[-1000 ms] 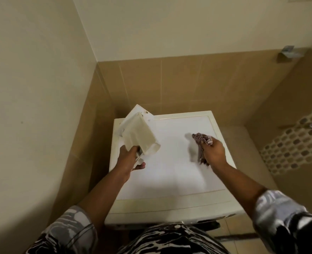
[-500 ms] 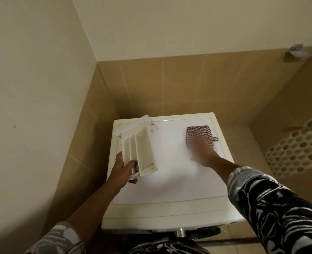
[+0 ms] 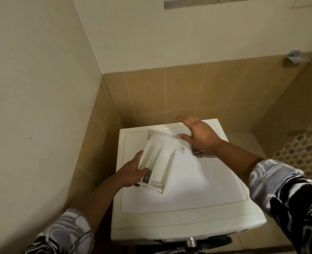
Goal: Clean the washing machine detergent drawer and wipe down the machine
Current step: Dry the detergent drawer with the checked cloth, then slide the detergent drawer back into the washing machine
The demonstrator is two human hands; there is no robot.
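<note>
**Drawer out of machine, held over the lid; cloth parked — drawer-cleaning step in hand**

Nearest: both forearms in patterned sleeves reach forward over the washing machine (image 3: 179,217), which stands in a tiled corner. Only its white top panel and a sliver of the front edge are in frame.

Left hand (image 3: 131,173): fingers clenched round the near end of the detergent drawer (image 3: 160,160), thumb side against its left wall. Drawer is tilted, near end lifted, compartments facing up and toward the camera. Far end appears to rest on or just above the machine top; contact not resolvable.

Right hand (image 3: 201,134): fingers released and spread, holding nothing, palm down at the drawer's far right corner. The thumb looks to touch the drawer's end plate. Fingertips are motion-blurred.

Checked cloth (image 3: 202,153): lying on the machine top just beside the drawer on its right, mostly under the right wrist.

Judgement: drawer cleaning, not the wipe-down, is the step in hand. The right hand seems about to steady or re-grip the drawer. Next move likely calls for a firm two-handed hold, or fetching the cloth to work into the compartments.

Not readable:
- drawer slot and control panel are below frame
- any residue in the compartments is too pale and soft to judge
- something dark sits at the drawer's near end by the left fingers; identity unclear
- wall fitting at far right is too small to name
</note>
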